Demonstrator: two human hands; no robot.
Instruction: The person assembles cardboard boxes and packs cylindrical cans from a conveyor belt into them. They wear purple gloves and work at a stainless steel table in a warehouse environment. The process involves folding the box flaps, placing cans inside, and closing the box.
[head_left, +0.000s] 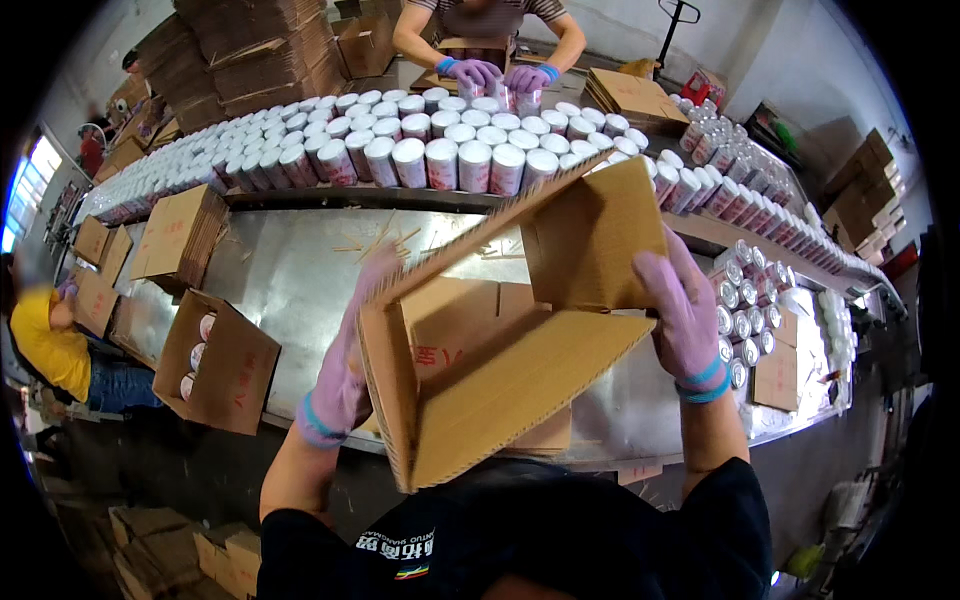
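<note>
My left hand (345, 360), in a purple knitted glove with a blue cuff, grips the left side of a partly unfolded cardboard box (532, 382). On the opposite side, my right hand (682, 315), gloved alike, holds the box by a raised flap. The box is tilted, its flaps stand apart, and through the opening more cardboard with red print shows. Flat cardboard (547, 435) lies partly hidden beneath it on the metal table (300, 255). To the left stands an open carton (240, 367) with several cans inside.
Rows of white-lidded cans (472, 161) line a conveyor beyond the table. Behind it a co-worker's gloved hands (499, 75) touch cans. Folded cartons (176, 232) are stacked at left, more cans (742, 300) at right. Thin sticks (382, 240) lie scattered. Another person (56, 345) works at far left.
</note>
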